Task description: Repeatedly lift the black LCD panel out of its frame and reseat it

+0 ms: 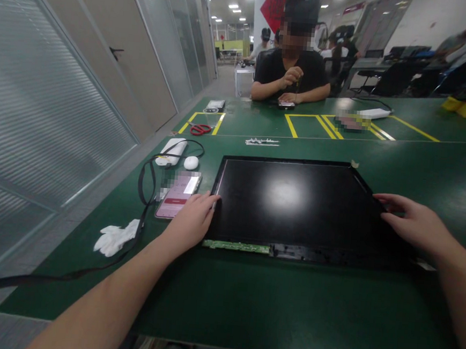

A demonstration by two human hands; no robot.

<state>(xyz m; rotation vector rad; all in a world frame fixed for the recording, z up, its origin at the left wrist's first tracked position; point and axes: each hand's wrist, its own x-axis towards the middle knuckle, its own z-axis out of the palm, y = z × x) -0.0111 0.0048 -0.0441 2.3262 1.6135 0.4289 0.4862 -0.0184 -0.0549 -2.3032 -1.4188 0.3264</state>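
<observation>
A black flat screen panel [295, 201] lies face up on the green table [271, 306], with a green circuit strip [235, 246] along its near edge. My left hand [191, 219] rests against the panel's left edge, fingers curled on the frame. My right hand [413, 221] lies on the panel's right edge, fingers stretched toward the frame.
Left of the panel are a phone [178, 195], a white mouse-like puck [191, 162], a white box [172, 151], a black strap [145, 189] and white gloves [114, 238]. Red scissors [199, 129] and small screws [262, 142] lie farther back. A person [292, 66] sits opposite.
</observation>
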